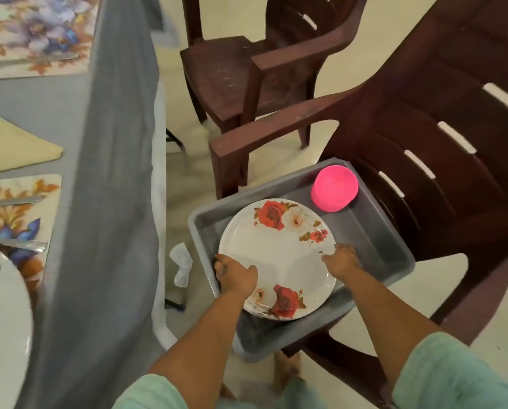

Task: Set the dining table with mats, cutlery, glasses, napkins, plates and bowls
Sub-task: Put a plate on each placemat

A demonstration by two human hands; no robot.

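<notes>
A white plate with red roses (278, 255) lies in a grey tray (376, 240) on a brown chair seat. My left hand (236, 274) grips the plate's left rim. My right hand (341, 258) grips its right rim. A pink bowl (334, 188) lies upside down in the tray's far corner. On the table to the left lie a floral mat (19, 208) with cutlery (13, 243), a folded yellow napkin (13, 146) and part of a white plate (2, 308).
The grey tablecloth (111, 202) hangs down on the left. A second floral mat (37, 33) lies farther along the table. Two brown plastic chairs (247, 69) stand on the pale floor, with a white cloth (182, 264) on the floor between table and tray.
</notes>
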